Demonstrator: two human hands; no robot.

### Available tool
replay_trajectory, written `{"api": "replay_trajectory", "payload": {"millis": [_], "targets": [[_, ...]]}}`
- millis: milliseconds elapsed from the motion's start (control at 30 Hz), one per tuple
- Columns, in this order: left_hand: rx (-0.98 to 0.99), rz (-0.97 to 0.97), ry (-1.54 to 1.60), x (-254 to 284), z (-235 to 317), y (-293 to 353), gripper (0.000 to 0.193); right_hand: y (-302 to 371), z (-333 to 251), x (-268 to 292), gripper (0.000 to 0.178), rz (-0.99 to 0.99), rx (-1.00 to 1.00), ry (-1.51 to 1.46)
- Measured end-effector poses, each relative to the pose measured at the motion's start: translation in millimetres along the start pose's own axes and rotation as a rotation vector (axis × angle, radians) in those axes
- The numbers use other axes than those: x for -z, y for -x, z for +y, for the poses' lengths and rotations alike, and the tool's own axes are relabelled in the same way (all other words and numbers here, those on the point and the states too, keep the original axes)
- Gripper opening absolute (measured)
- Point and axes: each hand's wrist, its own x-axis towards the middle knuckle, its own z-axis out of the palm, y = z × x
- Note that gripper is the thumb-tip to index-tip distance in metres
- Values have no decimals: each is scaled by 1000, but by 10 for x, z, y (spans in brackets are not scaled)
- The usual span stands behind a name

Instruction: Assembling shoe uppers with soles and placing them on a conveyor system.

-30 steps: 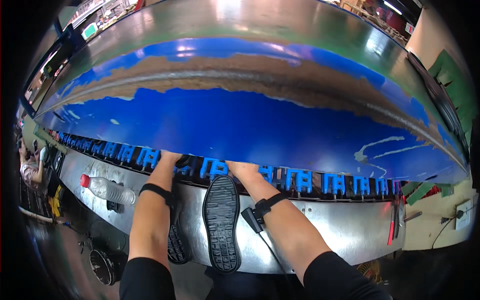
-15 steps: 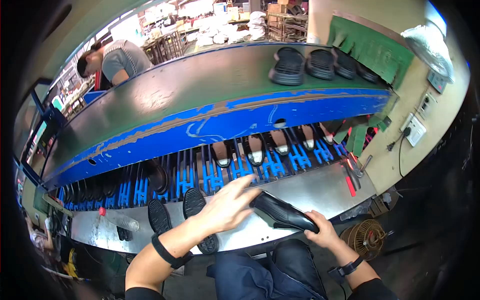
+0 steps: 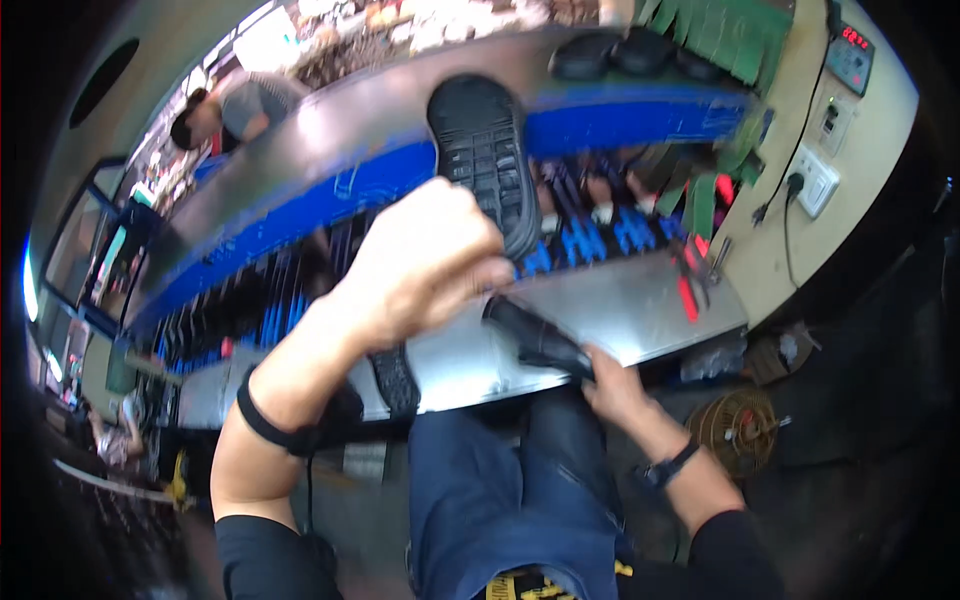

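Clock positions from picture centre. Left hand (image 3: 430, 262) sits just off centre toward 10, some blur; fingers curled in, thumb tucked below, clamped on the lower end of a black shoe sole (image 3: 480, 150). Exact finger contact is hidden. Sole stands nearly upright at 12, treaded, boxy-patterned face to camera, raised in front of the blue beam (image 3: 630, 128) and overlapping the shelf top (image 3: 385, 105) behind.

Right hand (image 3: 618, 390) at 4, fingers wrapped around the near end of a black shoe upper (image 3: 540, 342). Upper slants from the hand toward 10, far tip just below the left thumb, apart from the sole. Cannot tell if it touches the metal bench (image 3: 645, 300) under it.

Second sole (image 3: 396, 382) lies on the bench at 7 to 8, partly behind the left forearm. Row of blue clamps (image 3: 585, 240) runs under the beam; dark shoe parts among them at 1 to 2. More soles (image 3: 640, 52) on the shelf top at 1, beside green strips (image 3: 725, 35). Red-handled tool (image 3: 688, 298) on the bench at 3. White wall socket (image 3: 818, 182) at 2, black plug in it. Round wire cage (image 3: 735, 430) below bench level at 4. Co-worker (image 3: 240, 108) bends forward at 10, beyond the shelf.
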Motion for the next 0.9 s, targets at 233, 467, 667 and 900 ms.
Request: {"api": "replay_trajectory", "payload": {"millis": [233, 467, 667, 900], "targets": [[315, -394, 372, -964, 2741, 2558, 16, -318, -1421, 1173, 42, 385, 380, -189], [783, 221, 562, -1065, 2527, 3025, 11, 361, -1140, 356, 50, -174, -37, -977], [1661, 945, 1107, -1488, 1276, 3911, 37, 1153, -1062, -69, 95, -645, -160, -1604], [813, 924, 1939, -773, 1261, 3284, 86, 1820, -623, -205, 87, -464, -720, -1673]]}}
